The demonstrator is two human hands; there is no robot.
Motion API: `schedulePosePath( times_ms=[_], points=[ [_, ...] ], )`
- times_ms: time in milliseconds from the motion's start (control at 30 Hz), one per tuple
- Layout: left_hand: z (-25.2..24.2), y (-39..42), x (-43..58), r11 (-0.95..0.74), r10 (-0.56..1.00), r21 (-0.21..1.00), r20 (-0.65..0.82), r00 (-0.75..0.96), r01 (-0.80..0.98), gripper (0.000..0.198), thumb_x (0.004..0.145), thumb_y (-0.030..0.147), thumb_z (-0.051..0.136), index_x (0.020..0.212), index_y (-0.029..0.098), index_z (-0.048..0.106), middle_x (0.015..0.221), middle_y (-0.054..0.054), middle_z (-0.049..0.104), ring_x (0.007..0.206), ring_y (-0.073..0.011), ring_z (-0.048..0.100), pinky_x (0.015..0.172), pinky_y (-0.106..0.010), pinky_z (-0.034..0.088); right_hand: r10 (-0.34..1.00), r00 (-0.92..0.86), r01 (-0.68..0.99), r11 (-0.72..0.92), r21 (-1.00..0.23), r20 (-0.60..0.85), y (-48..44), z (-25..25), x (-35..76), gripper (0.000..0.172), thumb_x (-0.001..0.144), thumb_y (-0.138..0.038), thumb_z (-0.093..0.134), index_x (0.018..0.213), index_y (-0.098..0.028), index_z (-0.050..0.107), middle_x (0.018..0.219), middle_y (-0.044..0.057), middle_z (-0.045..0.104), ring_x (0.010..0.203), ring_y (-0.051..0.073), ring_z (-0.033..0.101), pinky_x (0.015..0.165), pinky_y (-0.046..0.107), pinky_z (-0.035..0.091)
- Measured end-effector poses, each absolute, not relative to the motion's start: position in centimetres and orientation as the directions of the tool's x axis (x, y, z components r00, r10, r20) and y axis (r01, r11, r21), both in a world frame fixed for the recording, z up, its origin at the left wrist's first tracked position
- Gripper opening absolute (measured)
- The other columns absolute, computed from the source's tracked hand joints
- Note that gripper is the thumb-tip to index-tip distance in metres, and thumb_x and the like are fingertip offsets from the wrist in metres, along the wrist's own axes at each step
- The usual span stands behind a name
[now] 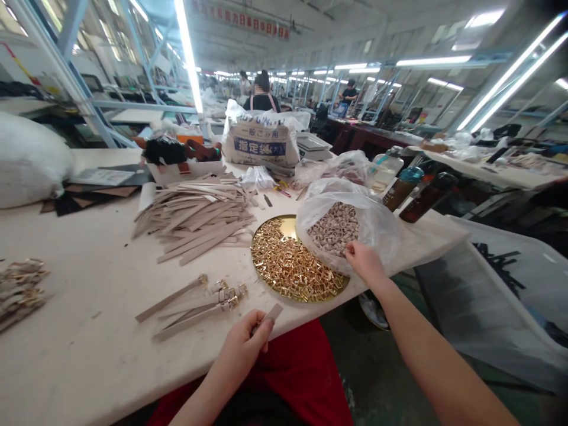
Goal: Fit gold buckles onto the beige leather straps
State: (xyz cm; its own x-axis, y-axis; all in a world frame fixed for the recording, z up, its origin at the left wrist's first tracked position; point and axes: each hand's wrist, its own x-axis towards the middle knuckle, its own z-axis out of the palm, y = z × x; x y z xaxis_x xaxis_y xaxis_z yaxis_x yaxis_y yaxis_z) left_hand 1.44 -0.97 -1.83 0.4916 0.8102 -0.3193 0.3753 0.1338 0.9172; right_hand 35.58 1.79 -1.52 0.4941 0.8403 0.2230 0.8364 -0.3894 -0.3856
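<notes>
My left hand (pixel 252 332) is closed around a beige-grey strap (pixel 274 312), whose flat end sticks out past the thumb. My right hand (pixel 364 260) reaches to the near side of a clear plastic bag (pixel 377 207) full of small beige loops (pixel 333 229). Its fingertips are pinched together at the edge of the loops, and what lies between them I cannot make out. Just left of that bag, a round gold tray (pixel 288 227) carries a heap of small gold buckles (pixel 297 269). Several straps with gold buckles on their ends (pixel 195 312) lie left of my left hand.
A large pile of loose beige straps (pixel 204 213) lies behind. More buckled straps (pixel 20 290) sit at the far left. Bottles (pixel 428 195) stand beyond the bag, near a printed sack (pixel 261 139). A grey plastic bin (pixel 488 302) stands right of the table. People work farther back.
</notes>
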Motion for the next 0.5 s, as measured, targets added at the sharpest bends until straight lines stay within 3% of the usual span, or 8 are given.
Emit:
schedulePosePath(
  times_ms=[100, 133, 167, 233, 300, 333, 400, 500],
  points=[
    [-0.7, -1.0, 1.6, 0.108, 0.824, 0.930, -0.281, 0.492, 0.351, 0.032, 0.079, 0.048, 0.043, 0.069, 0.018, 0.047, 0.048, 0.006, 0.046, 0.039, -0.0074, 0.034, 0.042, -0.020, 0.026, 0.827, 0.497, 0.799, -0.320, -0.509, 0.261, 0.6, -0.3, 34.1, 0.022, 0.074, -0.023, 0.051, 0.093, -0.013, 0.057, 0.080, 0.007, 0.062, 0.072, 0.018, 0.058, 0.069, 0.032, 0.044],
    [-0.3, -1.0, 1.8, 0.100, 0.828, 0.936, -0.266, 0.494, 0.337, 0.031, 0.079, 0.048, 0.043, 0.069, 0.018, 0.047, 0.048, 0.006, 0.046, 0.040, -0.0074, 0.034, 0.042, -0.020, 0.026, 0.829, 0.497, 0.751, -0.264, -0.605, 0.255, 0.0, 0.3, 33.2, 0.025, 0.075, -0.027, 0.050, 0.096, -0.014, 0.056, 0.080, 0.006, 0.062, 0.070, 0.016, 0.058, 0.068, 0.031, 0.046],
    [0.1, -1.0, 2.0, 0.090, 0.832, 0.943, -0.248, 0.497, 0.321, 0.031, 0.079, 0.048, 0.043, 0.069, 0.018, 0.048, 0.048, 0.006, 0.047, 0.040, -0.0073, 0.034, 0.043, -0.020, 0.027, 0.840, 0.493, 0.659, -0.190, -0.728, 0.227, -0.6, 0.8, 31.9, 0.028, 0.075, -0.030, 0.051, 0.099, -0.015, 0.055, 0.080, 0.004, 0.062, 0.068, 0.015, 0.058, 0.066, 0.030, 0.047],
    [0.9, -1.0, 2.5, 0.063, 0.845, 0.958, -0.199, 0.497, 0.278, 0.031, 0.078, 0.047, 0.045, 0.069, 0.018, 0.048, 0.049, 0.006, 0.047, 0.042, -0.0071, 0.035, 0.044, -0.019, 0.028, 0.889, 0.446, 0.257, -0.020, -0.966, 0.100, -1.9, 1.8, 28.8, 0.032, 0.073, -0.033, 0.056, 0.101, -0.018, 0.056, 0.080, 0.002, 0.061, 0.066, 0.013, 0.059, 0.066, 0.030, 0.048],
    [1.6, -1.0, 2.9, 0.045, 0.857, 0.973, -0.154, 0.492, 0.227, 0.030, 0.078, 0.046, 0.046, 0.069, 0.017, 0.049, 0.049, 0.006, 0.046, 0.043, -0.0069, 0.035, 0.046, -0.019, 0.028, 0.946, 0.323, -0.153, 0.011, -0.988, -0.039, -3.1, 2.4, 25.4, 0.033, 0.068, -0.031, 0.063, 0.099, -0.021, 0.060, 0.079, 0.001, 0.061, 0.066, 0.011, 0.058, 0.067, 0.029, 0.049],
    [1.9, -1.1, 3.0, 0.050, 0.861, 0.978, -0.146, 0.488, 0.204, 0.029, 0.078, 0.045, 0.046, 0.070, 0.017, 0.049, 0.049, 0.006, 0.046, 0.043, -0.0068, 0.034, 0.046, -0.019, 0.029, 0.962, 0.257, -0.278, -0.018, -0.961, -0.092, -3.7, 2.5, 23.7, 0.033, 0.066, -0.030, 0.066, 0.098, -0.022, 0.061, 0.079, 0.000, 0.062, 0.065, 0.010, 0.058, 0.067, 0.028, 0.049],
    [2.3, -1.2, 3.0, 0.077, 0.869, 0.983, -0.149, 0.471, 0.170, 0.028, 0.079, 0.044, 0.045, 0.072, 0.018, 0.049, 0.049, 0.006, 0.046, 0.042, -0.0065, 0.033, 0.046, -0.019, 0.028, 0.973, 0.157, -0.414, -0.089, -0.906, -0.167, -4.5, 2.4, 20.9, 0.032, 0.065, -0.028, 0.068, 0.096, -0.022, 0.063, 0.077, 0.000, 0.062, 0.063, 0.010, 0.058, 0.066, 0.028, 0.049],
    [2.6, -1.5, 2.2, 0.058, 0.894, 0.983, -0.129, 0.429, 0.173, 0.028, 0.080, 0.043, 0.044, 0.072, 0.018, 0.049, 0.051, 0.006, 0.046, 0.042, -0.0061, 0.033, 0.047, -0.019, 0.029, 0.976, 0.107, -0.436, -0.126, -0.891, -0.190, -5.1, 1.8, 18.3, 0.030, 0.065, -0.029, 0.068, 0.094, -0.021, 0.064, 0.075, 0.001, 0.063, 0.065, 0.011, 0.059, 0.068, 0.030, 0.050]
  ],
)
